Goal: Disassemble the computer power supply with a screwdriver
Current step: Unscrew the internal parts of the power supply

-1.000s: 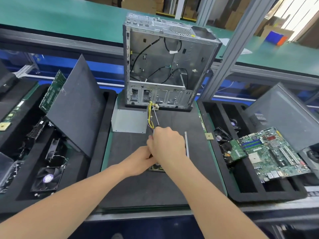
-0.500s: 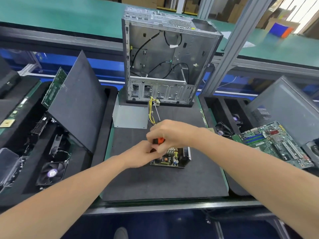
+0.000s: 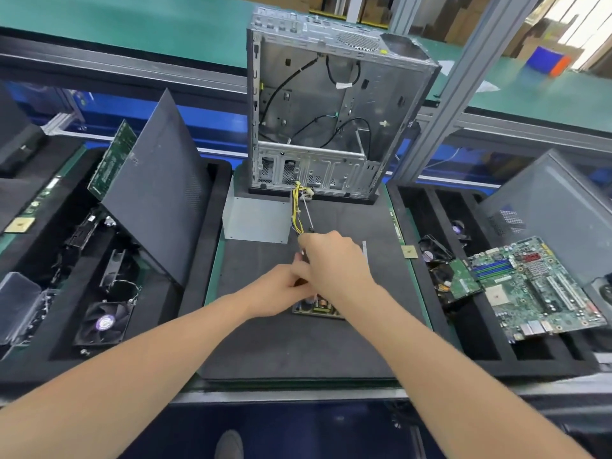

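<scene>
Green conveyor belt runs across the back of the workstation, and a dark foam mat covers the bench in front of the person. On the middle of that mat lies the power supply board, bare of its housing and mostly hidden under both hands.

The right hand is over the board with its fingers curled tight round the screwdriver. The handle is hidden in the fist, and the thin metal shaft sticks out toward 12 o'clock. The left hand comes in from 8 o'clock and its bent fingers meet the right hand above the board. Whether it grips anything cannot be told.

A bundle of yellow wires runs just beside the shaft, from the hands up to a white connector. At 11 o'clock stands the silver metal housing, and at 3 o'clock, close by the right hand, lies a narrow metal strip.

At 12 o'clock the computer case stands upright with its side open. At 9 o'clock a black foam tray holds a leaning side panel, a green circuit board and a cooling fan. At 3 o'clock a second tray holds a motherboard.
</scene>
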A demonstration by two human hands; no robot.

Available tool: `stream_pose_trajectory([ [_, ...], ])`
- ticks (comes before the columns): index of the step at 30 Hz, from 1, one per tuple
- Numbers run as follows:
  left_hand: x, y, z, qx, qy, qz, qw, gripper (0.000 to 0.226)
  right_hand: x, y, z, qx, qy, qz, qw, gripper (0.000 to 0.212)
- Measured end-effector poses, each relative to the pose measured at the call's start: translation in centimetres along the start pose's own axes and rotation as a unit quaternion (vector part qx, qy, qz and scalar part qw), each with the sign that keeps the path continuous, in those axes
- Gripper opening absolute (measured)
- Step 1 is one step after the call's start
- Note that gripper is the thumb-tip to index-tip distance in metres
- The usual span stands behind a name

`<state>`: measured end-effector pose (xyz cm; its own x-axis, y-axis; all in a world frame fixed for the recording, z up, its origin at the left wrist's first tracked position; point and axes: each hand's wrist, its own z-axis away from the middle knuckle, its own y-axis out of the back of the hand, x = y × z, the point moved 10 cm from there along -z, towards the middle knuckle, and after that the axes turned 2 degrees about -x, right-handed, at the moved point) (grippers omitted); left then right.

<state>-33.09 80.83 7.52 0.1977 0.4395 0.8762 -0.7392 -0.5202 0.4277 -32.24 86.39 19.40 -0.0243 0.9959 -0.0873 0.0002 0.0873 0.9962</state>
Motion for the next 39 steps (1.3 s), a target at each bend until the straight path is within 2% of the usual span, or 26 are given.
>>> stream_pose_trajectory([
  [3,0.7,0.2,0.1,0.004,-0.007,-0.003,1.000,0.026,-0.3,0.5,-0.2,-0.052,0.121,-0.054,0.990,0.017],
  [7,0.7,0.3,0.3,0.000,0.001,-0.025,1.000,0.027,-1.8,0.6,0.7,-0.129,0.305,-0.084,0.940,0.005],
  [11,0.7,0.0,0.4,-0.003,0.005,-0.043,0.999,0.026,-2.3,1.2,1.0,-0.158,0.361,-0.040,0.918,0.008],
  [13,0.5,-0.1,0.5,0.008,0.002,-0.026,1.000,0.022,-2.3,1.5,1.3,-0.137,0.334,-0.019,0.932,0.010],
  [14,0.4,-0.1,0.6,0.015,0.001,-0.014,1.000,0.018,-2.0,1.7,1.3,-0.107,0.290,0.001,0.951,0.012],
  [16,0.5,-0.2,0.7,0.022,-0.004,0.000,1.000,0.015,-0.8,2.0,1.0,-0.040,0.145,0.062,0.987,0.028],
  [18,0.8,-0.4,0.8,0.020,-0.007,-0.001,1.000,0.018,0.0,2.0,0.9,-0.017,-0.002,0.070,0.997,0.043],
  [19,0.9,-0.4,0.9,0.021,-0.006,0.003,1.000,0.021,0.1,1.5,0.9,-0.022,-0.046,0.041,0.998,0.045],
  [22,0.4,-0.1,1.1,0.026,0.007,0.025,0.999,0.036,-0.2,0.2,0.5,-0.018,-0.082,-0.030,0.996,0.022],
  [24,0.0,-0.2,0.8,0.018,0.004,0.029,0.999,0.024,0.3,-0.1,0.6,-0.008,-0.081,-0.037,0.996,0.016],
  [26,-0.2,-0.1,0.5,0.021,-0.004,0.026,0.999,0.016,0.4,-0.4,0.5,-0.015,-0.055,-0.038,0.998,0.017],
  [32,0.1,-0.1,0.3,0.012,-0.019,-0.003,1.000,0.030,-0.6,0.3,-0.4,-0.076,0.122,-0.048,0.988,0.019],
  [39,1.4,-0.6,0.7,-0.006,-0.028,-0.020,0.999,0.021,-2.6,0.4,0.9,-0.153,0.334,-0.031,0.930,0.009],
])
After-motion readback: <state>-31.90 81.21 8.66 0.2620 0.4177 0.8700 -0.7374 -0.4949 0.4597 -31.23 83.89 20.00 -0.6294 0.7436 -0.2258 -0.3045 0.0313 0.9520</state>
